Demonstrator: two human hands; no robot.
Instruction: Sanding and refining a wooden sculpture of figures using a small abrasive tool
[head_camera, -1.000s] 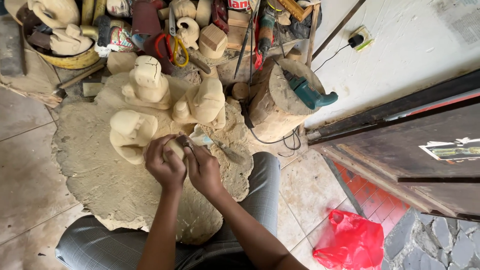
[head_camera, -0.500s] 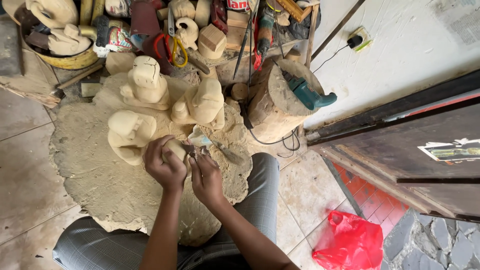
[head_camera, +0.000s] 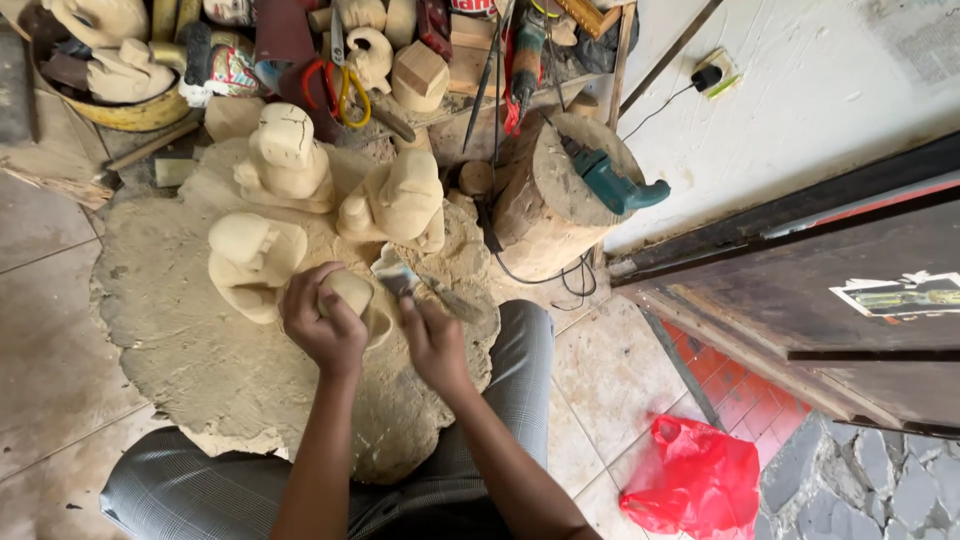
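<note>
The left hand (head_camera: 322, 330) clamped the small pale wooden carving (head_camera: 352, 297) down against the wood slab (head_camera: 180, 340), steadying it. The right hand (head_camera: 432, 342) closed around a chisel (head_camera: 400, 280), blade angled into the piece, other rough figures (head_camera: 290, 155) just beyond.

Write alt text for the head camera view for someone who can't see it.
Seen from above, a person's left hand steadies a small pale wood carving while the right hand works it with a chisel. Three unfinished carvings stand on a sawdust-covered mat, beside a log stump.
</note>
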